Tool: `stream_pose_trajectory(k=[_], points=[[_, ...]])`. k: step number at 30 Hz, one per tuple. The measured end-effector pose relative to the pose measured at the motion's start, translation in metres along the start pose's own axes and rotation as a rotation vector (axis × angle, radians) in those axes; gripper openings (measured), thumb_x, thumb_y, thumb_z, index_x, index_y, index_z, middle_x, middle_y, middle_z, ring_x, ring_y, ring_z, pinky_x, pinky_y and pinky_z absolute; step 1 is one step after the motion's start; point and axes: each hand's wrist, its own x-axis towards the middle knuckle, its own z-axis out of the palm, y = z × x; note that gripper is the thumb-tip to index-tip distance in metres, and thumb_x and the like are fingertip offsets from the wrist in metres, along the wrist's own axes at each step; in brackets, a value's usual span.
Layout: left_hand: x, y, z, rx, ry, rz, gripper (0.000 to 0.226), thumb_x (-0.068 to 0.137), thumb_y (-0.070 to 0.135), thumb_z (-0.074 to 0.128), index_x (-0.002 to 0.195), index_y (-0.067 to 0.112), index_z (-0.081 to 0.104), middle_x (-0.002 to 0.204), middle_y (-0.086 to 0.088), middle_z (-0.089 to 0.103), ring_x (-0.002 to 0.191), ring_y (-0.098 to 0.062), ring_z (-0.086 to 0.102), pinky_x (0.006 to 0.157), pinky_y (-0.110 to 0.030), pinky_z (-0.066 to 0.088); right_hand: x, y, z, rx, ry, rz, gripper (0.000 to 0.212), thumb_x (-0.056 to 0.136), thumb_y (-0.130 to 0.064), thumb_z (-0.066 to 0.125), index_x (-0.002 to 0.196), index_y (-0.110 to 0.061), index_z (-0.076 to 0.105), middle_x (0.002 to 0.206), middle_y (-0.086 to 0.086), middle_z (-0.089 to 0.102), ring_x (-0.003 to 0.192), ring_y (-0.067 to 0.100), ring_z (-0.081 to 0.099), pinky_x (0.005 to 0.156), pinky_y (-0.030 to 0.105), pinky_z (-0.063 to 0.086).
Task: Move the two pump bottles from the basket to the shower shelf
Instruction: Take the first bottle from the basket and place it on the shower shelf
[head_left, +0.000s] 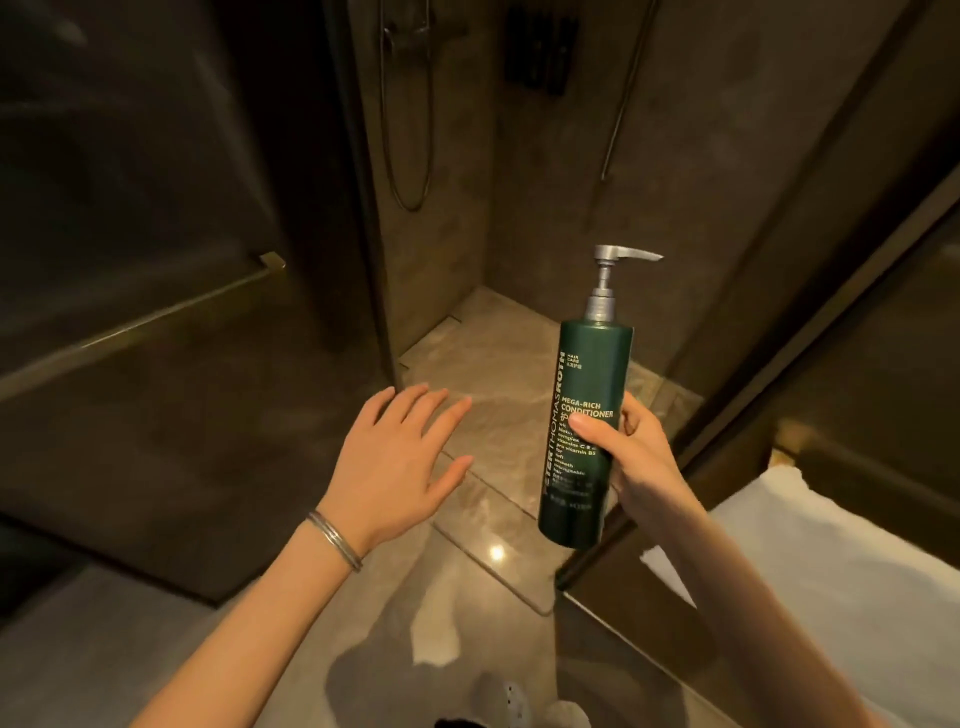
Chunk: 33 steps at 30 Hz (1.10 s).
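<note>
Head view: I see dim shower stall, glossy marble floor (498, 364), brown stone walls, glass door (130, 260) at left, hose (410, 130) hanging on wall. Dark rack (540, 49) high on back wall, contents too murky to read. White towel (831, 571) cut off at right edge. Right hand (639, 457) grasps green pump bottle (587, 431) upright, mid-air, over threshold. Left hand (400, 457) released, fingers spread, bracelet (335, 540) on wrist.

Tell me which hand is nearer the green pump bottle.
Right. The right hand is wrapped around the lower half of the green pump bottle, holding it upright. The left hand is open, empty, apart from it to its left.
</note>
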Motion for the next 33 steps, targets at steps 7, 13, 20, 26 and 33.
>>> stream_pose_trajectory(k=[7,13,20,26,33], points=[[0.05,-0.004,-0.009,0.023,0.051,-0.122,0.052,0.092,0.052,0.032,0.133,0.024,0.049,0.128,-0.004,0.057,0.123,-0.024,0.048,0.104,-0.044,0.033,0.078,-0.026,-0.006,0.011,-0.148,-0.008,0.052,0.064,-0.019,0.074,0.112,-0.012,0.055,0.086,-0.002,0.068,0.081,0.014,0.066,0.067,0.026,0.054],[0.094,-0.028,0.001,0.035,0.029,-0.157,0.052,0.092,0.052,0.028,0.125,0.024,0.056,0.124,-0.003,0.061,0.117,-0.024,0.054,0.101,-0.043,0.037,0.133,-0.025,0.009,0.025,-0.205,0.017,0.064,0.056,-0.03,0.077,0.114,-0.015,0.055,0.088,-0.004,0.069,0.084,0.013,0.067,0.066,0.024,0.053],[0.185,-0.082,0.006,0.055,0.086,-0.076,0.053,0.092,0.052,0.027,0.125,0.022,0.056,0.124,-0.004,0.061,0.117,-0.025,0.054,0.099,-0.043,0.039,0.231,-0.042,0.032,0.017,-0.179,-0.069,0.055,0.057,-0.032,0.076,0.108,-0.021,0.06,0.089,-0.005,0.071,0.086,0.013,0.067,0.068,0.022,0.052],[0.264,-0.145,-0.009,0.091,0.137,-0.021,0.053,0.091,0.052,0.033,0.128,0.021,0.053,0.124,-0.004,0.06,0.119,-0.024,0.052,0.1,-0.042,0.038,0.322,-0.08,0.052,0.037,-0.103,-0.123,0.065,0.054,-0.036,0.077,0.113,-0.017,0.057,0.094,-0.003,0.069,0.09,0.015,0.066,0.072,0.025,0.053],[0.334,-0.189,-0.024,0.123,0.189,0.034,0.053,0.09,0.051,0.033,0.126,0.021,0.056,0.122,-0.003,0.062,0.118,-0.024,0.053,0.099,-0.042,0.04,0.394,-0.112,0.064,0.001,-0.102,-0.187,0.056,0.065,-0.028,0.074,0.117,-0.02,0.055,0.103,-0.002,0.068,0.096,0.013,0.066,0.071,0.023,0.053]])
